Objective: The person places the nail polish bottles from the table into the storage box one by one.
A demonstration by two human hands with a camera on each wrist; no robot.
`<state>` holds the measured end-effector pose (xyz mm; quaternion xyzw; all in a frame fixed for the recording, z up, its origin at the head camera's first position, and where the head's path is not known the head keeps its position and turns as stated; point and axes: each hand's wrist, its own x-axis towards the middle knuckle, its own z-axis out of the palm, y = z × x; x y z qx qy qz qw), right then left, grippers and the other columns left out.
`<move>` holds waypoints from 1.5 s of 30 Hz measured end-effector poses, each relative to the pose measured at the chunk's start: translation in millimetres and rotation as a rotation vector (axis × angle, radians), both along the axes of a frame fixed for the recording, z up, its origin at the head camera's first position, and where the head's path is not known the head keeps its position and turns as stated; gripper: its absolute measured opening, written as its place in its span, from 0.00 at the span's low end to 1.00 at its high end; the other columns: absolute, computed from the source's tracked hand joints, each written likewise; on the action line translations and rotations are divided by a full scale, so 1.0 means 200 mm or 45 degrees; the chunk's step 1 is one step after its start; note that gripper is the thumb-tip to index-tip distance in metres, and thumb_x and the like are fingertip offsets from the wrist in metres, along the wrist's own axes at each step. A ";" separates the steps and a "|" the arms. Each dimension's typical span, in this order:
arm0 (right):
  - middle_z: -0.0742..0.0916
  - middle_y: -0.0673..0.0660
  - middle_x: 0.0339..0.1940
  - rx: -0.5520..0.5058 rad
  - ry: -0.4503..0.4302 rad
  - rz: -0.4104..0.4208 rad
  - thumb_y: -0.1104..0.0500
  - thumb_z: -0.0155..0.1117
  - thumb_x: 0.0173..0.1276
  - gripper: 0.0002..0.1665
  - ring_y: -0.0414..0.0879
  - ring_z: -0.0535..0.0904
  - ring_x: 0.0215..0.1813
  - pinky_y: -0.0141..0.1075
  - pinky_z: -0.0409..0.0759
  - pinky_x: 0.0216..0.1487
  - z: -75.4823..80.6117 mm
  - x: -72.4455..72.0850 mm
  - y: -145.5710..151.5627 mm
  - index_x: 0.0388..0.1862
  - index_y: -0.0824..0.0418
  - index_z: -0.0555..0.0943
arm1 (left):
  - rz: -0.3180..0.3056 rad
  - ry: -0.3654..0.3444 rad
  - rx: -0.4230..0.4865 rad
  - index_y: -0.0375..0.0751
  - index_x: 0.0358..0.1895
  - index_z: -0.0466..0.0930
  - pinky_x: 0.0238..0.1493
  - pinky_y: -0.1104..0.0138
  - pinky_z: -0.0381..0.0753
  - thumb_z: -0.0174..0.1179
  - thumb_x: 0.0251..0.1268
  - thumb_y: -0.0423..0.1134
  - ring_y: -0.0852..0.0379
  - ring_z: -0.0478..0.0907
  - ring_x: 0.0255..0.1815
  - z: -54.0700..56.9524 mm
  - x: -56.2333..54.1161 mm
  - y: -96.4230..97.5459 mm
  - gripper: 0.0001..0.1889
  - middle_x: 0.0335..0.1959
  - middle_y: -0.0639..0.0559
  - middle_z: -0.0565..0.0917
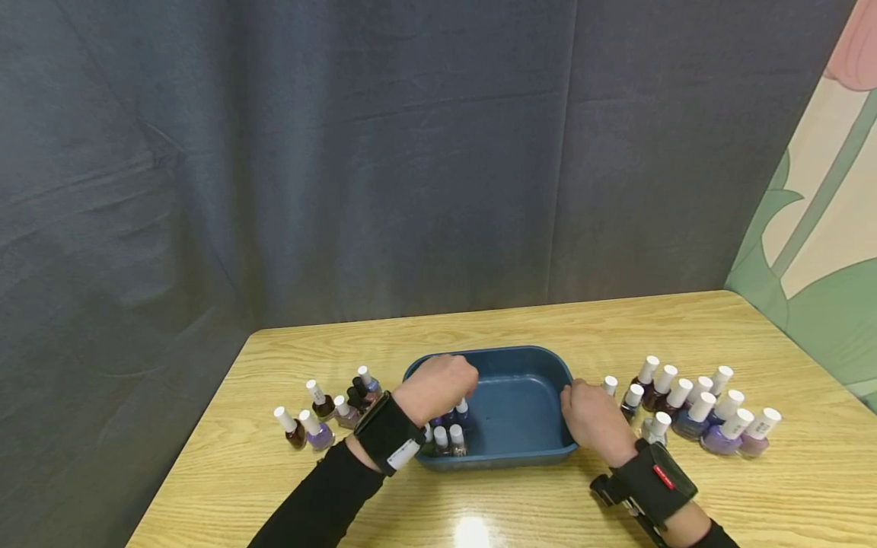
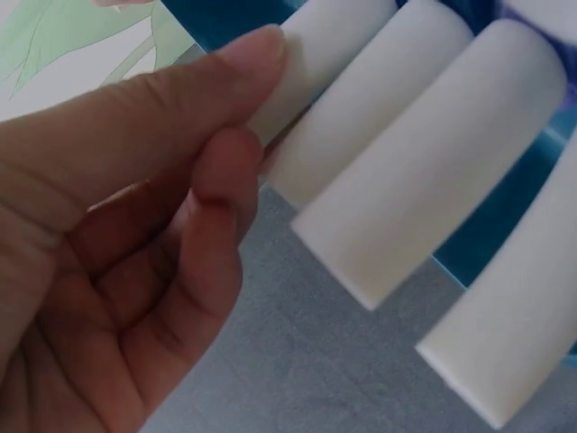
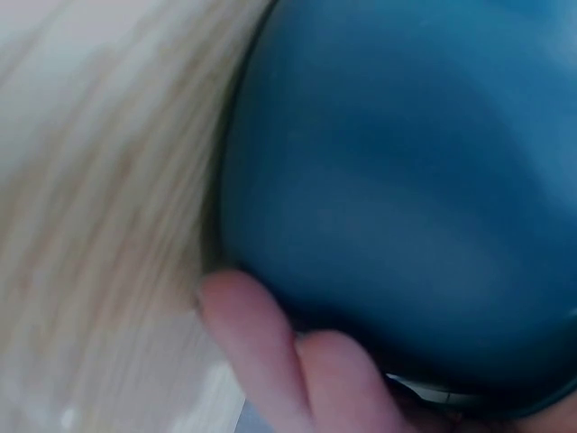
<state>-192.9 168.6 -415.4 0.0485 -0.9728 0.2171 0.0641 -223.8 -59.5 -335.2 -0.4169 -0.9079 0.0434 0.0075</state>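
A dark blue plastic bin [image 1: 521, 415] sits mid-table with several white-capped nail polish bottles [image 1: 457, 440] standing in its left end. My left hand [image 1: 438, 390] is over that end. In the left wrist view its thumb and index finger pinch the white cap of a nail polish bottle [image 2: 329, 45], in line with other white caps [image 2: 437, 162]. The bottle's lower part is hidden from the head view by the hand. At the bin's right end, my right hand [image 1: 597, 420] grips the rim; in the right wrist view its fingers [image 3: 257, 338] lie at the bin's edge.
On the wooden table [image 1: 514, 502], right of the bin, several white-capped polish bottles [image 1: 699, 415] stand close together beside my right hand. More bottles [image 1: 318, 434], some with black caps [image 1: 358, 392], stand to the left. A grey curtain [image 1: 411, 167] hangs behind the table.
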 end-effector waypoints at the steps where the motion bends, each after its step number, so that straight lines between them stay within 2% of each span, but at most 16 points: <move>1: 0.74 0.59 0.18 0.000 0.001 0.001 0.63 0.42 0.70 0.17 0.51 0.74 0.21 0.42 0.71 0.23 0.00 0.00 0.00 0.27 0.71 0.74 | 0.003 0.000 -0.002 0.49 0.20 0.43 0.29 0.68 0.44 0.54 0.63 0.30 0.60 0.38 0.23 0.00 0.00 0.00 0.26 0.21 0.56 0.41; 8: 0.74 0.58 0.18 0.003 -0.006 0.004 0.63 0.42 0.70 0.17 0.50 0.73 0.20 0.42 0.70 0.23 0.00 0.00 0.00 0.27 0.72 0.74 | -0.016 0.028 -0.029 0.50 0.21 0.43 0.29 0.68 0.45 0.55 0.63 0.31 0.60 0.39 0.24 0.00 0.00 0.01 0.26 0.22 0.56 0.41; 19: 0.73 0.58 0.18 0.005 -0.027 0.006 0.63 0.41 0.70 0.17 0.50 0.72 0.20 0.41 0.70 0.23 0.01 0.00 0.00 0.28 0.72 0.74 | -0.052 0.066 -0.033 0.51 0.19 0.46 0.32 0.67 0.50 0.62 0.57 0.36 0.61 0.44 0.25 0.00 0.01 0.00 0.27 0.21 0.57 0.44; 21: 0.73 0.58 0.18 0.005 -0.033 0.001 0.63 0.41 0.70 0.17 0.49 0.72 0.20 0.41 0.69 0.23 0.01 0.00 0.00 0.28 0.72 0.74 | -0.053 0.068 -0.026 0.51 0.18 0.50 0.33 0.67 0.51 0.61 0.57 0.36 0.61 0.46 0.25 0.00 0.01 -0.01 0.25 0.19 0.57 0.48; 24: 0.73 0.58 0.18 0.004 -0.044 -0.002 0.62 0.41 0.70 0.17 0.49 0.71 0.20 0.40 0.69 0.24 0.01 0.00 0.00 0.28 0.71 0.74 | -0.029 0.063 -0.024 0.52 0.17 0.66 0.30 0.72 0.56 0.62 0.57 0.36 0.63 0.57 0.22 0.02 0.01 -0.02 0.16 0.17 0.60 0.64; 27: 0.73 0.58 0.18 0.005 -0.045 0.003 0.63 0.41 0.70 0.17 0.49 0.71 0.20 0.41 0.69 0.24 0.01 0.00 0.00 0.28 0.71 0.73 | 0.005 0.063 -0.012 0.51 0.29 0.82 0.32 0.75 0.70 0.63 0.56 0.37 0.64 0.74 0.27 0.05 0.01 -0.02 0.03 0.27 0.59 0.81; 30: 0.73 0.58 0.18 0.007 -0.041 0.006 0.63 0.41 0.70 0.17 0.49 0.71 0.20 0.41 0.69 0.23 0.01 0.00 0.00 0.28 0.71 0.73 | 0.037 0.093 0.021 0.52 0.37 0.85 0.37 0.71 0.76 0.63 0.56 0.38 0.62 0.80 0.35 0.08 0.01 -0.05 0.06 0.36 0.58 0.85; 34: 0.73 0.58 0.18 0.006 -0.039 0.007 0.63 0.41 0.70 0.17 0.49 0.71 0.20 0.40 0.68 0.23 0.00 0.00 0.00 0.28 0.71 0.74 | 0.118 0.137 0.112 0.52 0.39 0.84 0.32 0.71 0.75 0.65 0.55 0.41 0.62 0.79 0.31 0.16 0.02 -0.14 0.08 0.34 0.58 0.85; 41: 0.73 0.58 0.18 0.005 -0.037 0.010 0.63 0.41 0.70 0.17 0.49 0.71 0.20 0.41 0.69 0.23 0.01 0.00 0.00 0.27 0.71 0.74 | 0.428 0.238 0.417 0.47 0.38 0.85 0.23 0.71 0.69 0.69 0.49 0.40 0.62 0.77 0.25 0.29 0.05 -0.43 0.11 0.28 0.58 0.85; 45: 0.73 0.58 0.18 0.002 -0.056 0.002 0.63 0.40 0.70 0.17 0.49 0.71 0.20 0.40 0.69 0.23 0.01 0.00 0.00 0.28 0.72 0.74 | 0.569 0.248 0.515 0.43 0.38 0.84 0.21 0.69 0.68 0.68 0.49 0.38 0.57 0.78 0.24 0.32 0.06 -0.61 0.11 0.27 0.54 0.85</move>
